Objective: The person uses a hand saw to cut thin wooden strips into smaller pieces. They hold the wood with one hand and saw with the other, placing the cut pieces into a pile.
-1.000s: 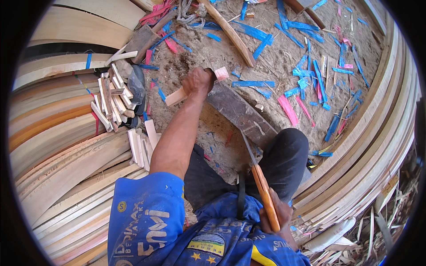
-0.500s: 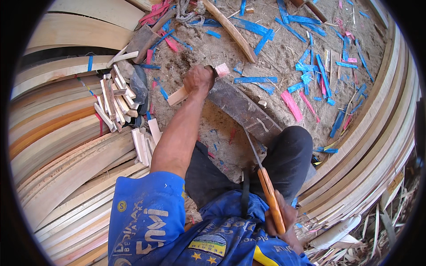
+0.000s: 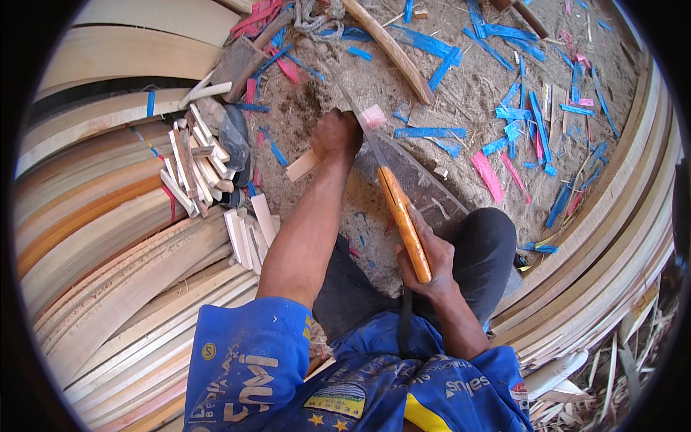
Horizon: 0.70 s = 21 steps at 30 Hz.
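Note:
My left hand (image 3: 337,137) is clenched around a short piece of pale wood (image 3: 302,165). One end sticks out toward the lower left; the other, with a pinkish end (image 3: 373,117), shows past my knuckles and the blade. It is pressed near the far end of a dark board (image 3: 421,189), which slopes toward my right knee. My right hand (image 3: 430,253) grips the orange-brown wooden handle (image 3: 403,223) of a handsaw. The thin blade (image 3: 363,126) appears edge-on, passing between my left fist and the pinkish end. Its teeth cannot be made out.
Long curved-looking wooden slats are stacked on the left (image 3: 93,230) and right (image 3: 597,237). Small cut wood pieces (image 3: 198,162) sit on the left stack. A wooden stick (image 3: 389,50), blue strips (image 3: 533,126) and pink strips lie on the sandy ground.
My right hand has moved forward and up with the saw, from near my waist to beside the dark board. The blade now reaches past my left fist, which still holds the wood.

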{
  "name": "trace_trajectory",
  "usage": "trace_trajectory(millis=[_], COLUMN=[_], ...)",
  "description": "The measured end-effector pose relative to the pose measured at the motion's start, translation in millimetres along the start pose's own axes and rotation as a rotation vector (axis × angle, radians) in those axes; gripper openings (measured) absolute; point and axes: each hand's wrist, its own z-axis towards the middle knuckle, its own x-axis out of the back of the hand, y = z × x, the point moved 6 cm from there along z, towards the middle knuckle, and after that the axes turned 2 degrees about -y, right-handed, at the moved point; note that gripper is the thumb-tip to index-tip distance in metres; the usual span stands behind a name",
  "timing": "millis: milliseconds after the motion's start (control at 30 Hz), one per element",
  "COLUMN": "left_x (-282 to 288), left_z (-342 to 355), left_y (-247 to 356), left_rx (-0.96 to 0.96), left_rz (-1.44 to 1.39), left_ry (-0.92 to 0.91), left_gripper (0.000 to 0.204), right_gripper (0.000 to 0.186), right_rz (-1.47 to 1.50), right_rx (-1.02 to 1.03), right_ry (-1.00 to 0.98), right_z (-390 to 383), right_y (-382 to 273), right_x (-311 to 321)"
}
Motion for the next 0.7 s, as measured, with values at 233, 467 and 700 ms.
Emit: trace_trajectory(millis=[233, 467, 700], left_x=[17.7, 5.7, 7.7], left_z=[-1.9, 9.6, 4.7], left_y=[3.3, -0.9, -4.3], left_rx=[0.067, 0.036, -0.036], left_rz=[-0.055, -0.066, 0.008], left_ry=[-0.024, -0.031, 0.068], left_gripper=[0.041, 0.039, 0.039], right_gripper=[0.067, 0.060, 0.066], right_rz=[-0.024, -0.119, 0.075], right_rx=[0.014, 0.082, 0.071], right_ry=[-0.074, -0.012, -0.017], right_z=[-3.8, -129.7, 11.8], right_y=[9.4, -39.2, -12.8], right_x=[0.0, 79.7, 14.2])
